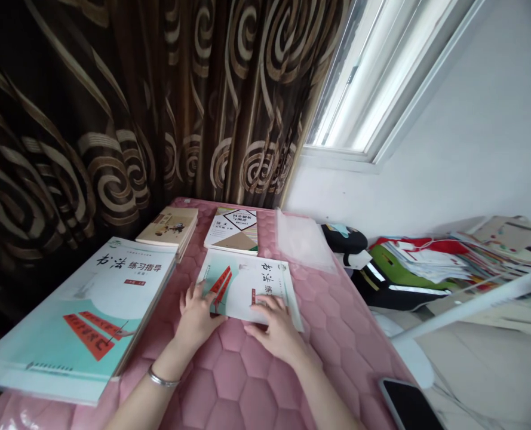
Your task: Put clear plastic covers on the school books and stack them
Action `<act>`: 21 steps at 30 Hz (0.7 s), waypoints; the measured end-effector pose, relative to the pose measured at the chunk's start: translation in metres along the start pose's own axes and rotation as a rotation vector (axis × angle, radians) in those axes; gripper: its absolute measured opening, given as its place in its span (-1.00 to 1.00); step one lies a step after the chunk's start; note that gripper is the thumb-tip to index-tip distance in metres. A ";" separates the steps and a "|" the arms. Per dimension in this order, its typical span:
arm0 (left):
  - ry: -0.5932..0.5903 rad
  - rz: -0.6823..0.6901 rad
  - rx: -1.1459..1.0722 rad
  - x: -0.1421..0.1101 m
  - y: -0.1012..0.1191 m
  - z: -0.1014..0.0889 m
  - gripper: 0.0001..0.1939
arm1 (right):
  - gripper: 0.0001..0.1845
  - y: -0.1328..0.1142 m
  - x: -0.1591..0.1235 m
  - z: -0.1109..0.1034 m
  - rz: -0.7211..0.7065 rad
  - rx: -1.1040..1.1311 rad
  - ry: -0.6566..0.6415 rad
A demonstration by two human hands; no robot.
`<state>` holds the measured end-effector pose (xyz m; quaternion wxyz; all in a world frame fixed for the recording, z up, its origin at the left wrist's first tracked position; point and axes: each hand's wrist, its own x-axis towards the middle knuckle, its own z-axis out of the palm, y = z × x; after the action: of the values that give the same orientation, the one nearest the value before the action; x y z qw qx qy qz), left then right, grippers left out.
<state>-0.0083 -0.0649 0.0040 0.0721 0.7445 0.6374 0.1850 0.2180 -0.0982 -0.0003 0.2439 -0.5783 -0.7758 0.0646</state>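
Observation:
A white and teal calligraphy workbook (242,278) lies turned sideways on the pink quilted surface (233,373). My left hand (197,313) rests over its left end, fingers apart, near the red strips printed on the cover. On the near right part of the cover lies my right hand (276,322), with its fingers spread. Both hands touch the workbook from above, and neither grips it. A larger-looking stack of matching calligraphy workbooks (99,292) sits to the left. Just beyond the sideways workbook is a white and brown textbook (233,230).
Tan booklets (169,227) are stacked at the back left. A clear plastic sheet (298,239) lies at the back right edge, a phone (411,406) at the near right. Past that edge are a white lamp arm (466,307), a bag (390,278) and piled papers. Patterned curtains (202,119) hang behind.

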 end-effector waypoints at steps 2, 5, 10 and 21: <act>0.019 0.036 0.035 -0.002 0.009 0.001 -0.53 | -0.71 -0.010 0.001 0.005 -0.021 0.018 -0.016; 0.033 0.129 0.064 -0.004 0.020 0.002 -0.64 | -0.79 -0.014 0.003 0.011 -0.013 0.011 -0.007; 0.023 0.250 0.055 -0.006 0.031 0.004 -0.81 | -0.81 -0.011 0.005 0.015 -0.019 -0.031 -0.013; -0.045 0.090 -0.012 0.004 -0.015 -0.012 -0.73 | -0.72 0.022 -0.005 -0.018 0.028 -0.039 -0.137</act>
<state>-0.0264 -0.0600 0.0109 0.0825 0.7760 0.6003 0.1751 0.2460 -0.0996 0.0055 0.1781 -0.5878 -0.7837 0.0923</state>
